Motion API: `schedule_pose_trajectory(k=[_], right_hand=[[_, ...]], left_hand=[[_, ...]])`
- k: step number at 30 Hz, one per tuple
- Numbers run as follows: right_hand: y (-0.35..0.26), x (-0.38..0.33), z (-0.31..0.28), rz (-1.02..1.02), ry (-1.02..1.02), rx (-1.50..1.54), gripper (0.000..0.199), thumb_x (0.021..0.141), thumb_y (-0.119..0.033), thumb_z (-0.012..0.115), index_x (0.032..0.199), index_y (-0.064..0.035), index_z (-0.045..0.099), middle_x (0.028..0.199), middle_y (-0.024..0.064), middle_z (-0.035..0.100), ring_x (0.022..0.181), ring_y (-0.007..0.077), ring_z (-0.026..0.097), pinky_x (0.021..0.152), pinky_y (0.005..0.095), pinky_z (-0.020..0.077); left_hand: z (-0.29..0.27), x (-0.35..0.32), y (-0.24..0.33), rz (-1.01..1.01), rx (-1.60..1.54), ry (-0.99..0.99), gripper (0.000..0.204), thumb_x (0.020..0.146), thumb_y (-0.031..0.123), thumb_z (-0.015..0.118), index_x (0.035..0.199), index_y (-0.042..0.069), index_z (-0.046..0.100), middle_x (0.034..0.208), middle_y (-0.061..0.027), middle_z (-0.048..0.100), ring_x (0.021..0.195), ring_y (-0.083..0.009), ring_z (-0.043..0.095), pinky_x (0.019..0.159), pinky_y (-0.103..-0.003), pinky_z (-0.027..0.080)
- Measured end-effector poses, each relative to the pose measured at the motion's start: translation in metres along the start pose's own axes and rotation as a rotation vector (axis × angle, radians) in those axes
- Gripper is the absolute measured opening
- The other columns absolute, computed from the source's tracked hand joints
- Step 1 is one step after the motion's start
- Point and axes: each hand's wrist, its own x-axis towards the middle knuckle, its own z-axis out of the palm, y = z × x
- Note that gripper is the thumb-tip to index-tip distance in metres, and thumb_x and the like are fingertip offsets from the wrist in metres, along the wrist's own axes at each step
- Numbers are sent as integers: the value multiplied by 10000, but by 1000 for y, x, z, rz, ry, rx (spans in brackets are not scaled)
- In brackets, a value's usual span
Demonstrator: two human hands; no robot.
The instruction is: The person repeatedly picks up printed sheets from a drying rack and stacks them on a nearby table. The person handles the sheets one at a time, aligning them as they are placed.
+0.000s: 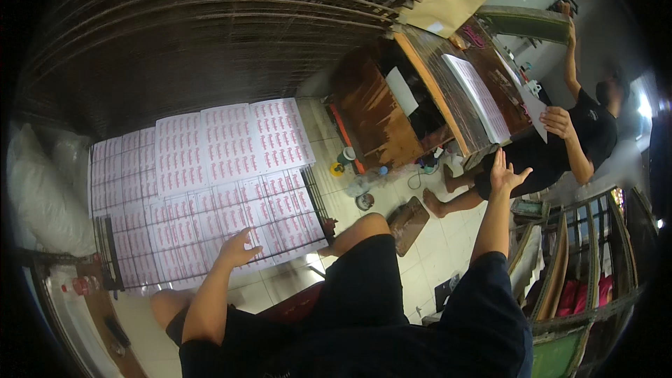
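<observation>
My left hand [240,248] hovers over or rests at the near edge of the printed sheets [231,206]; whether it touches them I cannot tell. Its fingers are spread and hold nothing. The sheets are white with rows of red print, laid overlapping on a wire drying rack [315,196]. Off to the right, my right hand [507,173] is raised, palm up and fingers stretched out, with nothing in it. Just beyond it, a co-worker's hand [558,123] holds a white sheet [533,108] by its edge. My right hand is apart from that sheet.
A stack of printed sheets [476,94] lies on the wooden table [430,84]. The co-worker's other hand steadies a raised green frame [525,23]. Upper rack tiers [231,7] overhang the sheets. Wooden frames [567,259] stand at right; a plastic sack [45,189] is at left.
</observation>
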Motion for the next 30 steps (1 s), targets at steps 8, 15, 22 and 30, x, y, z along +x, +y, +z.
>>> schedule_pose_trajectory(k=[8,15,22,30], right_hand=[[-2,6,5,190,-318,19,1190,658,-667,626,1391,45,15,1428,253,176,1295,385,264,1051,491,274],[4,-4,14,244,-267,-442,626,902,-389,469,1295,63,289,1328,214,376,1203,345,409,990,482,356],[28,-57,44,-30,-252,-689,321,943,-120,414,1237,-4,360,1236,168,462,1137,313,490,969,454,429],[85,-240,57,182,-492,-695,487,935,-284,441,1233,99,395,1260,203,466,1148,292,470,1024,427,328]], left_hand=[[-7,3,-1,-47,-23,-34,774,749,411,677,1357,72,341,1160,-202,553,603,-240,640,550,-331,515],[-2,5,-4,-52,-47,-33,792,744,405,686,1365,72,323,1153,-189,560,610,-230,636,562,-333,517],[6,13,-7,0,-31,-22,785,740,418,683,1362,90,335,1146,-186,562,693,-242,641,613,-330,517],[17,-13,61,338,-446,114,683,780,365,689,1304,41,395,1195,-172,537,1092,-267,527,907,-375,438]])
